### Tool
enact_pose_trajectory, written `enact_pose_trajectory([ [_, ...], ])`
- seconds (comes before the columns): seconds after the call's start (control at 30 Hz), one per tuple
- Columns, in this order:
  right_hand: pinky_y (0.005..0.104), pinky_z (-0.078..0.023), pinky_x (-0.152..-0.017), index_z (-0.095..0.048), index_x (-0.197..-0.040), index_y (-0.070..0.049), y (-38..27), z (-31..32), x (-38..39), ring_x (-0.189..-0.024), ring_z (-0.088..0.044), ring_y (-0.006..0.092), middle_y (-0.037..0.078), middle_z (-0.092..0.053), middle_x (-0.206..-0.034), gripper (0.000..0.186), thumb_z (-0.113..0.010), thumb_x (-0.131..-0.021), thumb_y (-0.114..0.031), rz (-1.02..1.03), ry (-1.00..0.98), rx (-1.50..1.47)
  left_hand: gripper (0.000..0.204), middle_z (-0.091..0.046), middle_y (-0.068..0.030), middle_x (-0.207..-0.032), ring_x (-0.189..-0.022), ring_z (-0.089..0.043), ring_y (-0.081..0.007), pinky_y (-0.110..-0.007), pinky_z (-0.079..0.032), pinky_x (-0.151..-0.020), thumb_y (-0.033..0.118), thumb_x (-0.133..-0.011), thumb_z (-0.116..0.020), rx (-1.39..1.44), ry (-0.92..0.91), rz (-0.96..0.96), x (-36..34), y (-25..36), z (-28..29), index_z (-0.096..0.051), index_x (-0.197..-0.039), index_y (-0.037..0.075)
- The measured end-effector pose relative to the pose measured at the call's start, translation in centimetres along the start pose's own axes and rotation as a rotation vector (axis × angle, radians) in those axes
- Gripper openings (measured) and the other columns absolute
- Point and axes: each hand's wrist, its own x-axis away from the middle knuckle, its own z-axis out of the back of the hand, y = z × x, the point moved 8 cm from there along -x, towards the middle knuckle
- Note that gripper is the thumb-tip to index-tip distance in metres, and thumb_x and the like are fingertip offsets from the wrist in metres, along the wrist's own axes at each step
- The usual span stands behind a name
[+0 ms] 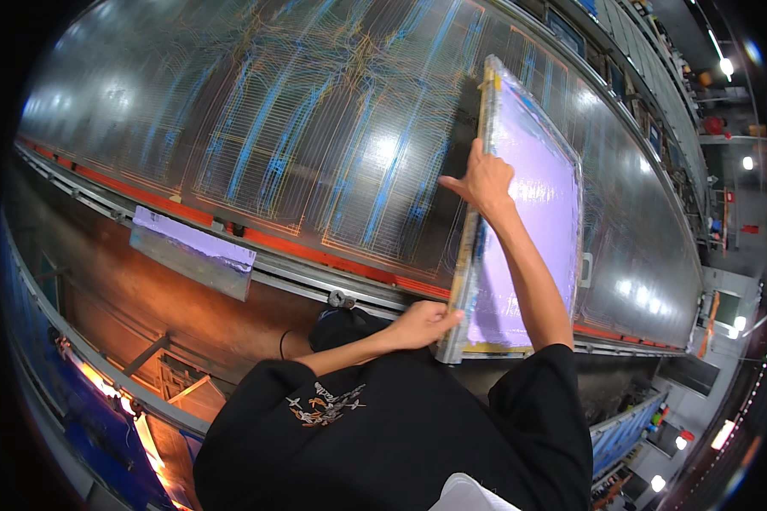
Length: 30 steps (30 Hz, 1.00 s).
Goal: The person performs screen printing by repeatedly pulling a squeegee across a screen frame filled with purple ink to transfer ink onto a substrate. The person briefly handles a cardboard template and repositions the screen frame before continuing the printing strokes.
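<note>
A screen printing frame (533, 213), its mesh coated with glossy lilac ink, stands tilted over the long table on my right. Its taped edges are stained yellow and blue. My left hand (422, 325) pinches the frame's near left corner with thumb and fingers. Farther along the same side, my right hand (486, 180) grips the left edge, the thumb sticking out to the left. My right forearm crosses in front of the lilac surface. Left of me, a flat scraper (193, 251) with lilac ink along its upper part hangs against the table's front rail.
The long, shiny table (315, 145) carries many fine coloured lines in blue and orange. A red strip (332, 261) and a metal rail (298, 288) with a round knob (341, 299) run along its near edge. Glowing orange light (102, 383) shows beneath a frame at lower left.
</note>
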Motion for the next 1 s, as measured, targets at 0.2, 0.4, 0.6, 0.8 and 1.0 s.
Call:
enact_pose_trajectory([
  [0.2,0.0536,-0.055,-0.059,-0.045,-0.118,0.006,3.0,3.5,0.7,-0.069,-0.072,0.0437,0.023,-0.072,-0.078,0.051,-0.070,-0.076,-0.008,-0.133,0.115,0.164,0.058,-0.054,-0.0073,-0.055,-0.049,-0.046,-0.0131,-0.038,-0.038,-0.049,0.047,-0.102,-0.066,-0.179,-0.040,-0.114,-1.0,3.9,-0.4,-0.061,-0.072,-0.002],
  [0.4,0.0574,-0.050,-0.059,-0.041,-0.126,0.004,3.9,5.9,3.7,-0.067,-0.067,0.0485,0.026,-0.067,-0.075,0.058,-0.070,-0.079,-0.013,-0.180,0.166,-0.031,0.050,-0.078,-0.0139,-0.091,-0.081,-0.077,-0.0201,-0.032,-0.063,-0.075,0.044,-0.107,-0.060,-0.067,-0.798,0.122,-4.6,3.5,2.3,-0.073,-0.103,-0.005],
  [0.6,0.0486,-0.052,-0.062,-0.047,-0.134,0.000,3.7,5.6,5.4,-0.067,-0.069,0.0416,0.021,-0.068,-0.073,0.061,-0.074,-0.082,-0.016,-0.319,0.096,-0.194,0.070,-0.077,-0.0160,-0.113,-0.098,-0.077,-0.0259,-0.039,-0.063,-0.089,0.062,-0.106,-0.045,0.315,-0.165,-0.118,-27.3,16.1,19.7,-0.065,-0.132,0.000],
  [0.8,0.0447,-0.053,-0.063,-0.048,-0.136,0.000,3.9,4.9,5.3,-0.069,-0.070,0.0382,0.018,-0.069,-0.078,0.062,-0.075,-0.082,-0.014,-0.295,0.098,-0.208,0.066,-0.067,-0.0212,-0.130,-0.119,-0.068,-0.0251,-0.042,-0.059,-0.104,0.049,-0.106,-0.057,0.378,-0.053,-0.167,-42.9,25.8,23.1,-0.056,-0.138,-0.008],
  [1.0,0.0423,-0.054,-0.064,-0.048,-0.135,0.002,4.5,5.1,5.3,-0.073,-0.071,0.0352,0.018,-0.069,-0.083,0.062,-0.075,-0.082,-0.012,-0.299,0.064,-0.192,0.044,-0.073,-0.0130,-0.118,-0.104,-0.074,-0.0198,-0.036,-0.063,-0.098,0.027,-0.103,-0.069,0.413,-0.189,-0.197,-45.5,26.4,22.5,-0.062,-0.135,-0.003],
])
